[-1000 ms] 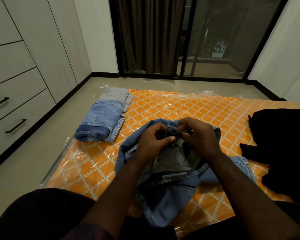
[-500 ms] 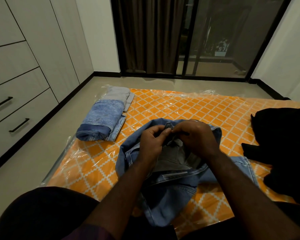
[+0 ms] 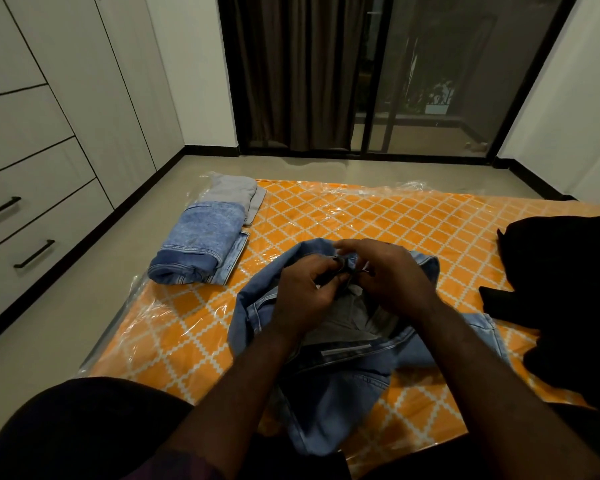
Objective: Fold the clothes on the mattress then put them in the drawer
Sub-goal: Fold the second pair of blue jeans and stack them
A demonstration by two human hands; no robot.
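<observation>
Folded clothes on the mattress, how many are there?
2 clearly: a folded blue denim piece near the left edge of the mattress, and a folded grey piece just behind it. Lighter denim under the blue one may be a third.

Dim room — sliding glass door [image 3: 430, 81] ahead, brown curtain [image 3: 291, 71] across its left half, white wardrobe [image 3: 84, 98] far to its left.

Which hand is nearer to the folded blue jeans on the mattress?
Left. The left hand pinches the unfolded jeans, right of the folded blue jeans; the right hand is farther right.
</observation>
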